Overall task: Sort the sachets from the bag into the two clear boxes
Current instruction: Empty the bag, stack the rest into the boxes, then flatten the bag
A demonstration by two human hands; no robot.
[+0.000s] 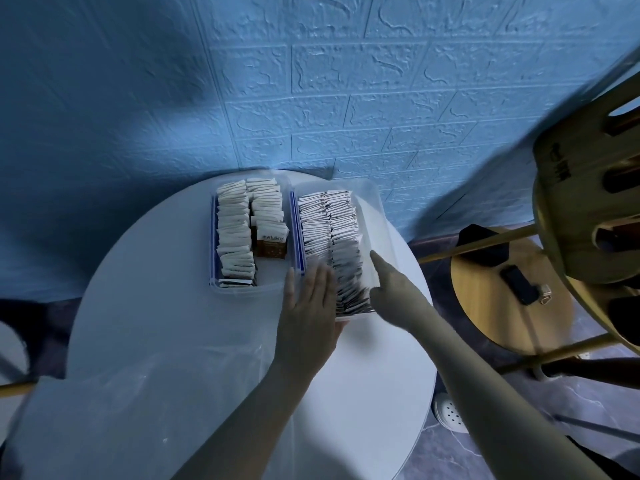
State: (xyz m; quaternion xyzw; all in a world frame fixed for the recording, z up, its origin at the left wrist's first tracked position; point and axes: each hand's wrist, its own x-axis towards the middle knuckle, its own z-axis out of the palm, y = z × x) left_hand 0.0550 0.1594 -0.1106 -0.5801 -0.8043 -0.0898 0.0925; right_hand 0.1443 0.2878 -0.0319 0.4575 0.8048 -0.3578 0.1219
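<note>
Two clear boxes stand side by side at the back of a round white table (pixel 156 306). The left box (pixel 242 292) holds rows of pale sachets (pixel 235 233), with one brown sachet (pixel 272 242) facing me. The right box (pixel 375 216) is packed with dark-and-white sachets (pixel 329 223). My left hand (pixel 311 303) lies flat, fingers apart, on the near left part of that box's sachets. My right hand (pixel 391 282) rests against the box's right wall, thumb pointing away; its fingers are hidden. A clear plastic bag (pixel 145 403) lies flat on the near side of the table.
A blue brick-pattern wall (pixel 346 98) rises right behind the table. To the right stands a round wooden stool (pixel 485 306) with a dark phone (pixel 521 284) on it, and a chair back (pixel 581 202) looms at the far right. A white shoe (pixel 450 412) shows below the table edge.
</note>
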